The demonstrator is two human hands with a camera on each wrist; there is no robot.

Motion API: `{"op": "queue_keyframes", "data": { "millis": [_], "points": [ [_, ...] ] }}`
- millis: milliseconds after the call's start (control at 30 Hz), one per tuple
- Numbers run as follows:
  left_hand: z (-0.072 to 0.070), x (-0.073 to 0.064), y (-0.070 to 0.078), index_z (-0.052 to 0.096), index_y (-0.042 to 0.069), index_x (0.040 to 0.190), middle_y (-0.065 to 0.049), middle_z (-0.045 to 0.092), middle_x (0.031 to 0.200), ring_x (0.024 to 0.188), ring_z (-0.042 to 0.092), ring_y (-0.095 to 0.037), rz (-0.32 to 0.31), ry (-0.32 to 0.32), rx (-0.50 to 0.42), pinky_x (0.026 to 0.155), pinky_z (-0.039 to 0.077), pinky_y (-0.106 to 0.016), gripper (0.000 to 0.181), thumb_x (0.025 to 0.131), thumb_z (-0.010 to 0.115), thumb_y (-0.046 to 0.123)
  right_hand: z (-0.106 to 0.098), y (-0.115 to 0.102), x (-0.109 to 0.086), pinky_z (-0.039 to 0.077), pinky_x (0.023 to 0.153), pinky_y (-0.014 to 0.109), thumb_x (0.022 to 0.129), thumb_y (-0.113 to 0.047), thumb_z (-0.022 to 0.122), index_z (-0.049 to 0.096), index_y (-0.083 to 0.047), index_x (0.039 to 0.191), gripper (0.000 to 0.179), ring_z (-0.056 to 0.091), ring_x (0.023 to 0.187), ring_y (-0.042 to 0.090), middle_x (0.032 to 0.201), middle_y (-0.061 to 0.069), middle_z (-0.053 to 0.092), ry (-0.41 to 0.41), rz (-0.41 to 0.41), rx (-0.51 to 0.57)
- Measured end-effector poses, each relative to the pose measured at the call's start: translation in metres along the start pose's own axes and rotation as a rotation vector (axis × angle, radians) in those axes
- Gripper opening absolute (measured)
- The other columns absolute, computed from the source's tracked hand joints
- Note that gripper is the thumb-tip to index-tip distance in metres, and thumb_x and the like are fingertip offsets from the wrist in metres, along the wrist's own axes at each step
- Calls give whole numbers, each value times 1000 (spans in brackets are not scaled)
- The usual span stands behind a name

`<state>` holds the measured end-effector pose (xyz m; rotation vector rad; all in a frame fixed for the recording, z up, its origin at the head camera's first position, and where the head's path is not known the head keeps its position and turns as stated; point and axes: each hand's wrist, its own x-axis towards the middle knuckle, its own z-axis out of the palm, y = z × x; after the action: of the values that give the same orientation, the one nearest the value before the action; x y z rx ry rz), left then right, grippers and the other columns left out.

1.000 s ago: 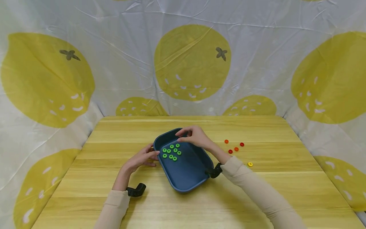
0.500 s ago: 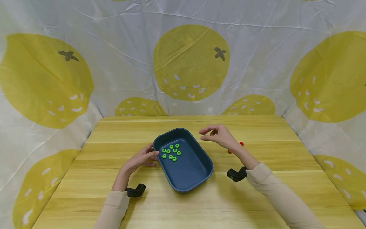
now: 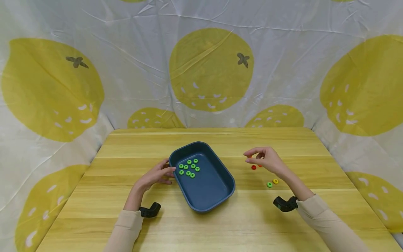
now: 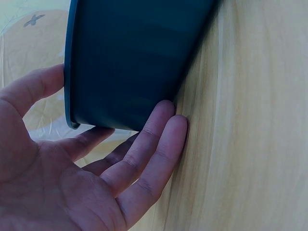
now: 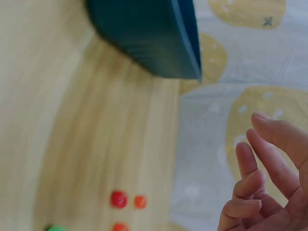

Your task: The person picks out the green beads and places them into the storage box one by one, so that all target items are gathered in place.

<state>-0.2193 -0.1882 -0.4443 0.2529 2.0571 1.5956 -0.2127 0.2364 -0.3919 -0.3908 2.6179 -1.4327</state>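
Observation:
A dark blue rectangular tray (image 3: pixel 207 189) stands askew on the table. Small green rings (image 3: pixel 192 175), several of them, lie in its far left part. At the tray's left side my left hand (image 3: pixel 154 175) holds it, thumb at the rim and other fingers along the outer wall (image 4: pixel 130 57). My right hand (image 3: pixel 267 159) hovers right of the tray, above some small rings, its thumb and forefinger apart with nothing between them. A red ring (image 3: pixel 253 167) shows just below its fingertips. Orange rings are partly hidden behind this hand; the right wrist view shows one orange ring (image 5: pixel 140 201) beside a red one.
Nearer the table's front, below the right hand, lie a green ring (image 3: pixel 269 184) and a yellow ring (image 3: pixel 275 181). The wooden table (image 3: pixel 189 231) ends at a lemon-print cloth (image 3: pixel 283 70) behind. Black wrist cameras sit on both forearms.
My right hand has moved from over the tray to the right, and now hovers over the loose rings. The left hand and the tray have stayed in place.

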Motion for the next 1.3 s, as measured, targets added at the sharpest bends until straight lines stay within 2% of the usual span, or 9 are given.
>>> {"op": "queue_keyframes", "data": {
  "millis": [200,367,567,833,1033,1300],
  "points": [
    [0,1,0,18,5,147,-28,38,137,104,61,-24,0,-5,-2,85,55,-45,65,97,50,29,-7,31,-24,36,49,22,82,-26,72,70,-6,106,30,46,60,11,107,17,67,-2,66,-68],
    [0,1,0,17,5,148,-28,38,137,103,61,-23,-5,2,-1,85,55,-45,65,97,50,29,-11,52,-41,37,46,22,83,-26,71,69,-3,106,32,49,58,20,108,19,67,-9,87,-105],
    [0,1,0,18,6,148,-28,39,137,103,61,-23,-12,5,6,85,55,-45,65,97,50,29,-13,69,-53,36,44,21,83,-23,70,69,-3,106,30,46,55,10,105,19,68,-5,81,-123],
    [0,1,1,17,4,147,-29,38,137,104,61,-24,-1,-4,3,85,54,-45,65,97,50,28,-10,80,-58,33,46,19,79,-15,74,71,-3,100,24,37,52,2,99,16,70,1,36,-139],
    [0,1,0,18,5,147,-28,38,138,105,60,-25,-2,-5,2,86,54,-46,63,97,49,28,-9,83,-60,31,47,18,76,-8,76,72,-2,98,23,35,53,1,95,15,70,-10,1,-185],
    [0,0,1,17,5,148,-28,38,138,106,60,-25,-3,-3,5,86,54,-46,65,97,49,29,-6,85,-60,32,47,17,75,-3,74,73,-2,94,18,36,52,1,88,13,71,27,-6,-236]
  ]
}}
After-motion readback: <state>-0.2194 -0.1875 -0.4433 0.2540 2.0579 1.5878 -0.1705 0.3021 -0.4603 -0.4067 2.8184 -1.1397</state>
